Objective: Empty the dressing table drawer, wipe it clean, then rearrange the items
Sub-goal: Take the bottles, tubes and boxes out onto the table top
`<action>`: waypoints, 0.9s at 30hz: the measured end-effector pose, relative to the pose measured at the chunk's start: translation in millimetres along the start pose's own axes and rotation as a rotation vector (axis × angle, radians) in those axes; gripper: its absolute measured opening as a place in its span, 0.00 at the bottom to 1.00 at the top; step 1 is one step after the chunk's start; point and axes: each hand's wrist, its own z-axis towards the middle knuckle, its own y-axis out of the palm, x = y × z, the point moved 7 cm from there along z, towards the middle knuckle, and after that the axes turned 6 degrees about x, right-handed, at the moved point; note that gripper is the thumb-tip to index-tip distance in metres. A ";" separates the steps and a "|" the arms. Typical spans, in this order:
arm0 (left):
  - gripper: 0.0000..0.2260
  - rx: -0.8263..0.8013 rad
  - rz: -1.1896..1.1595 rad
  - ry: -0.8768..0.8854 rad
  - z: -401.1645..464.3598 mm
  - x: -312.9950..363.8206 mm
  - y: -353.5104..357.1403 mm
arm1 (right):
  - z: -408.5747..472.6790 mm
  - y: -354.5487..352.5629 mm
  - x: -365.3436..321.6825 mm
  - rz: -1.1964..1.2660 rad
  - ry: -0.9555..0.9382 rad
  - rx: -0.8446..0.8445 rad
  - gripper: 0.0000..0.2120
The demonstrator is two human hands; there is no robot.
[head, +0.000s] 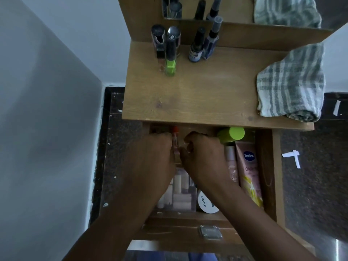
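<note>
The wooden drawer (267,166) of the dressing table stands pulled out below the tabletop (197,91). Both my hands reach into its back half. My left hand (156,157) is closed around a thin clear bottle with a red cap (175,136). My right hand (203,159) is curled beside it, fingers bent; what it holds is hidden. In the drawer lie a green-capped bottle (231,134), a pink Vaseline tube (250,172), a pale pink bottle (232,162), a white round Zudio tin (206,204) and a clear box of small items (180,196).
On the tabletop stand several nail polish bottles: a green one (170,59), dark ones (197,48). A grey striped cloth (290,85) lies folded at the right edge. A mirror (226,8) rises behind. A small grey compact (210,232) rests on the drawer front. Wall at left.
</note>
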 end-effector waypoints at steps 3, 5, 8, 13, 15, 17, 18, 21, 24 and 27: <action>0.04 0.032 0.063 0.031 8.7 0.4 4.4 | 8.3 6.5 1.8 0.029 0.055 -0.009 0.07; 0.05 0.023 0.075 0.027 12.1 -1.8 9.4 | 12.7 6.8 -0.4 0.023 0.079 -0.014 0.08; 0.06 -0.003 0.099 0.014 15.6 -3.2 16.1 | 18.4 6.8 -5.3 -0.035 0.099 -0.044 0.09; 0.06 0.019 0.129 0.013 19.2 -4.3 21.9 | 20.6 11.9 -7.0 -0.081 0.119 -0.080 0.13; 0.06 0.007 0.162 0.018 19.4 -4.2 22.8 | 20.3 14.6 -2.7 -0.093 0.116 -0.068 0.13; 0.06 -0.002 0.170 0.044 19.8 -2.4 22.9 | 20.1 16.5 2.6 -0.109 0.102 -0.057 0.12; 0.06 -0.004 0.166 0.059 20.1 -1.5 22.7 | 19.6 17.2 5.0 -0.107 0.094 -0.060 0.12; 0.07 -0.011 0.163 0.112 19.9 -0.8 24.6 | 17.2 14.3 11.5 -0.067 0.078 -0.040 0.11; 0.11 -0.050 0.215 0.172 18.8 1.3 31.6 | 12.9 6.2 19.5 -0.029 0.078 -0.012 0.15; 0.12 -0.043 0.239 0.211 18.6 3.5 36.7 | 6.3 -5.8 24.6 -0.006 0.076 0.010 0.18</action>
